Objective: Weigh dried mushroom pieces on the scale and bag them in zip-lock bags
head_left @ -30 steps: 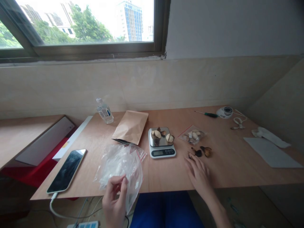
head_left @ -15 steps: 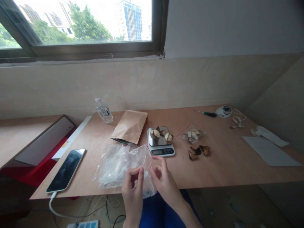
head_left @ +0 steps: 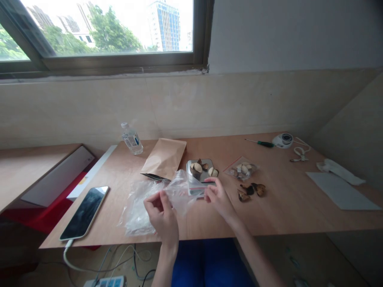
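A clear zip-lock bag (head_left: 182, 195) with a red strip is stretched between my two hands, above the table's front part. My left hand (head_left: 164, 217) pinches one side of it between thumb and fingers. The other side, by the red strip, is gripped in my right hand (head_left: 219, 199). Behind the bag stands a small digital scale (head_left: 206, 163), its display partly hidden by the plastic. On its steel plate lie pale, brown-edged dried pieces (head_left: 196, 169). A heap of clear plastic bags (head_left: 137, 215) lies under and beside my left hand.
Left stand a phone (head_left: 85, 213) on a cable, a water bottle (head_left: 132, 139) and a kraft pouch (head_left: 164, 157). Right lie a filled zip bag (head_left: 243, 169), loose dark pieces (head_left: 251, 190), a screwdriver (head_left: 263, 144), a white camera (head_left: 283, 140) and a paper sheet (head_left: 341, 191).
Both hands have risen and moved apart, my right one to the right. The bag, lower and bunched before, is now spread between them in front of the scale.
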`<state>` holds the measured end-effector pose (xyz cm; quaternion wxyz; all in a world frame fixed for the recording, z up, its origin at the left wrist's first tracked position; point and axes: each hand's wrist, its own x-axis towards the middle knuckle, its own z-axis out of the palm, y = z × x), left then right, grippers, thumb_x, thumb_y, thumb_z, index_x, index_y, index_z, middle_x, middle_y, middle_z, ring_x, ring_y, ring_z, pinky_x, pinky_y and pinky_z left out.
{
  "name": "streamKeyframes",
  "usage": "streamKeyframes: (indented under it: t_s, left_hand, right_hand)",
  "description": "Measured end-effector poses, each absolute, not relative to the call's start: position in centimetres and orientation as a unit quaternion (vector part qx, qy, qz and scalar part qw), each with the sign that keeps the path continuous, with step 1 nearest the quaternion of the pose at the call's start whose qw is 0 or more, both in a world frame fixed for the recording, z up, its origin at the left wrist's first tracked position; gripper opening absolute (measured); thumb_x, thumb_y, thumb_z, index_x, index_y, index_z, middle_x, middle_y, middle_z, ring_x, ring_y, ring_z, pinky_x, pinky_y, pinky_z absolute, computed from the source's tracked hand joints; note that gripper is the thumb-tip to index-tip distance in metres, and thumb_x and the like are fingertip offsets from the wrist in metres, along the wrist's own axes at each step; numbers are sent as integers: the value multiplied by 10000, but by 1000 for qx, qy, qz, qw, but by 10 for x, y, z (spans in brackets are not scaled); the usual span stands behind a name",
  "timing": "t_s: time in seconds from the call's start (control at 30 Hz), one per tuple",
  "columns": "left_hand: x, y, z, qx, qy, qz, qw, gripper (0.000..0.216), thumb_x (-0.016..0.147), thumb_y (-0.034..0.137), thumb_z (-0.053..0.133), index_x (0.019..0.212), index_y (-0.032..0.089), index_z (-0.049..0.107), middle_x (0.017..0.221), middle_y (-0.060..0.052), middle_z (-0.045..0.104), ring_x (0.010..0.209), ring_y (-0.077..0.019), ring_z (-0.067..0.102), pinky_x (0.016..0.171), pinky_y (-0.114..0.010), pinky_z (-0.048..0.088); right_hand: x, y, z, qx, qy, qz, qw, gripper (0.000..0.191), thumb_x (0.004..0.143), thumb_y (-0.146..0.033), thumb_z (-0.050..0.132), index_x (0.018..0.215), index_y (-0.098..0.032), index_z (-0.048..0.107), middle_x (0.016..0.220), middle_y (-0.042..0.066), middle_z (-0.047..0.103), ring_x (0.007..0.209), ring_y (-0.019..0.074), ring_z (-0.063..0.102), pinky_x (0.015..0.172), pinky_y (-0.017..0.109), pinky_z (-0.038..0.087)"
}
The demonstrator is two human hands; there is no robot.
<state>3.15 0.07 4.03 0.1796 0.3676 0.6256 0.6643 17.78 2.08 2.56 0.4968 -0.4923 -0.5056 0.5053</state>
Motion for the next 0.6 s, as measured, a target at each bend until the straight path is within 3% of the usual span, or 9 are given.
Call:
streamKeyframes:
  t_s: [0.1, 0.17, 0.27, 0.33, 0.43, 0.6]
  left_hand:
    - [29, 12, 46, 381, 616, 663, 187, 251, 826, 427, 541, 834, 179, 505, 685, 27, 512, 588, -111, 499, 549, -226, 402]
    - [29, 20, 48, 401, 608, 655, 204, 248, 825, 426, 541, 819, 179, 515, 683, 25, 514, 609, -119, 508, 570, -237, 406]
    - [31, 32, 51, 423, 604, 649, 188, 222, 840, 403, 521, 814, 182, 516, 764, -1, 547, 709, -142, 540, 657, -268, 423]
    - [33, 38, 52, 449, 595, 646, 167, 194, 852, 374, 505, 808, 185, 504, 905, -41, 577, 870, -172, 560, 766, -305, 423]
    - [35, 46, 53, 473, 577, 641, 181, 167, 874, 350, 470, 811, 195, 461, 1070, -88, 576, 1051, -203, 537, 880, -356, 397]
    - [39, 49, 47, 455, 575, 639, 233, 167, 889, 374, 432, 856, 211, 416, 1139, -116, 570, 1063, -216, 553, 877, -383, 419]
  right_hand:
    - [205, 38, 28, -472, -634, 418, 449, 258, 864, -366, 482, 1074, -220, 517, 913, 36, 636, 878, 181, 608, 797, 336, 474]
    - [222, 51, 26, -511, -688, 282, 432, 317, 878, -389, 466, 1149, -236, 525, 1156, 82, 583, 1097, 224, 531, 955, 407, 395]
    - [239, 70, 15, -566, -727, 118, 369, 436, 843, -372, 524, 1260, -252, 479, 1331, 109, 468, 1253, 277, 398, 1034, 489, 296]
    - [244, 80, 4, -565, -753, 96, 323, 461, 827, -326, 546, 1278, -257, 478, 1335, 109, 466, 1252, 283, 397, 1021, 490, 318]
    - [247, 87, -6, -551, -760, 119, 323, 390, 832, -252, 518, 1222, -252, 534, 1174, 89, 581, 1112, 250, 511, 945, 435, 408]
    - [235, 83, 10, -554, -668, 202, 455, 327, 807, -330, 576, 1119, -236, 587, 1076, 69, 634, 1000, 240, 578, 885, 408, 454]
